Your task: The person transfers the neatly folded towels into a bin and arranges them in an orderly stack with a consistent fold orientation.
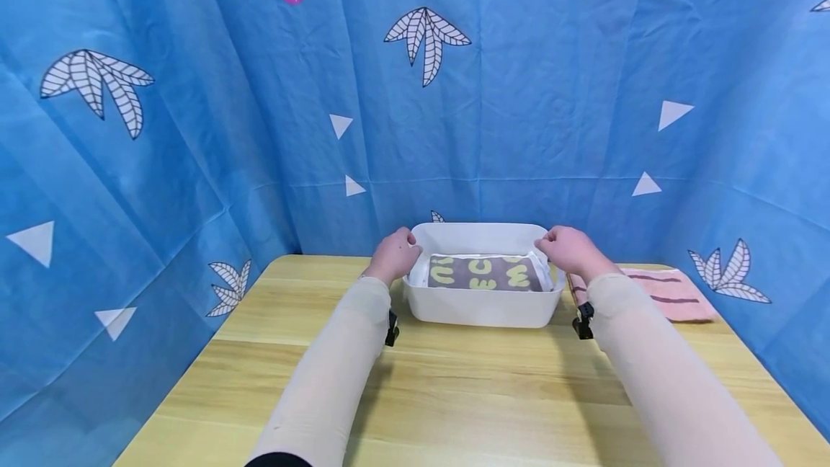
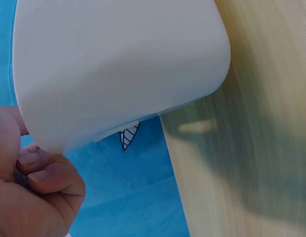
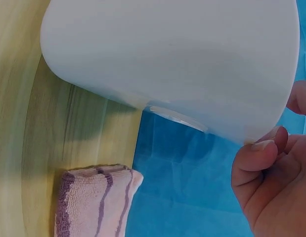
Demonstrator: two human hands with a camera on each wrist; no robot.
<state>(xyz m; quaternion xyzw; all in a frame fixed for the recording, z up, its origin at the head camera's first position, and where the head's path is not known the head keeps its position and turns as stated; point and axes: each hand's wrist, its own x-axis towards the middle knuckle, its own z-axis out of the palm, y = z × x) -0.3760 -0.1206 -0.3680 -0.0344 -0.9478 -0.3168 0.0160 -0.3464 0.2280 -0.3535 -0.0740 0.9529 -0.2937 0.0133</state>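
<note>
A white plastic bin (image 1: 480, 308) stands toward the back of the wooden table, between both hands. Inside it lies a folded grey cloth (image 1: 486, 272) with yellow-green letters and white edges. My left hand (image 1: 395, 254) pinches the rim at the bin's left end; in the left wrist view its curled fingers (image 2: 59, 175) are at the rim's corner. At the opposite end my right hand (image 1: 572, 249) grips the rim, with thumb and fingers (image 3: 256, 155) on either side of the wall in the right wrist view.
A folded pink towel (image 1: 674, 294) with dark purple stripes lies on the table to the right of the bin, partly behind the right forearm. Blue patterned curtain (image 1: 538, 92) hangs around the back and sides of the wooden table (image 1: 480, 395).
</note>
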